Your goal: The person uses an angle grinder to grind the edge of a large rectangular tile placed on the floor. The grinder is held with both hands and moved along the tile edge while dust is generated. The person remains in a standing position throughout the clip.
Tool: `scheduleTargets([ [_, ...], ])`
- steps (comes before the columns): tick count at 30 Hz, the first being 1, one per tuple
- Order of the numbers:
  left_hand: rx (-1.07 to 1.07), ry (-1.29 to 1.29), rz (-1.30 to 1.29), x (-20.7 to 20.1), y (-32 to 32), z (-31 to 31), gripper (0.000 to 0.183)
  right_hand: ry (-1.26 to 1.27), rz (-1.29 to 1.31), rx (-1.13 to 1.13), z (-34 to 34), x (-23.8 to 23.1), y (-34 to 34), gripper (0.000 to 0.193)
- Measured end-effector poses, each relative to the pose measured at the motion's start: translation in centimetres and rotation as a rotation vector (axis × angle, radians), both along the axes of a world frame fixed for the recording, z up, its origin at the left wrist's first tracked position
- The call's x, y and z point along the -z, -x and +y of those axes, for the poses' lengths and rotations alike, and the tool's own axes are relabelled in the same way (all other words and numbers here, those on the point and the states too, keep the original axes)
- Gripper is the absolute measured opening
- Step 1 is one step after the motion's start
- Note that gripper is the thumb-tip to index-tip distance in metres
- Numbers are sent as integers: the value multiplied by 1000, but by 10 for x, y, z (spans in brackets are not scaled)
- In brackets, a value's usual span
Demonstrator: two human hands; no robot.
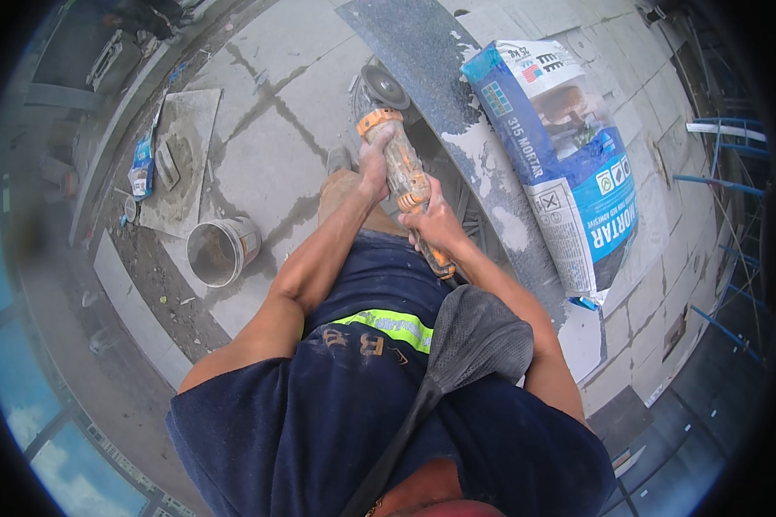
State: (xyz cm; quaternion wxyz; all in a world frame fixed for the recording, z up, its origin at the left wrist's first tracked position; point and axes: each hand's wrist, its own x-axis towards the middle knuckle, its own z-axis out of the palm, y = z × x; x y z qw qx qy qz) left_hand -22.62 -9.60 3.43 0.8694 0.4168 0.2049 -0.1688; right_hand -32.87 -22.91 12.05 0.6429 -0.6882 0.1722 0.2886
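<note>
My left hand [375,167] is wrapped round the front body of a dusty orange-and-grey angle grinder [400,165], just behind its orange collar. Further back, my right hand [438,221] grips the same tool near its rear handle. The round cutting disc [383,87] points away from me, close to the left edge of a dark grey stone slab [431,60]. Whether the disc touches the slab I cannot tell. Pale dust or dried patches mark the slab's surface. Part of my left shoe [339,159] shows beside the grinder.
A blue-and-white mortar bag [569,155] lies to the right of the slab. On the left stand a dirty white bucket [248,237] and a mortar-smeared board [203,121] with a trowel [167,165] and a small blue bag [142,168]. Blue metal bars [729,185] rise at far right.
</note>
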Motion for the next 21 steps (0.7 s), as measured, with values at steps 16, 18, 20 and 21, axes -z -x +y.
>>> scheduleTargets([
  [16,-4,55,-15,4,-28,7,52,-43,-23,19,4,8,-24,91],
  [18,-1,58,-32,5,-34,9,51,-36,-33,16,6,10,-31,90],
  [20,10,75,-11,7,-41,11,51,-31,-75,21,8,19,-36,90],
  [21,15,84,0,8,-44,10,51,-24,-69,14,7,21,-39,90],
])
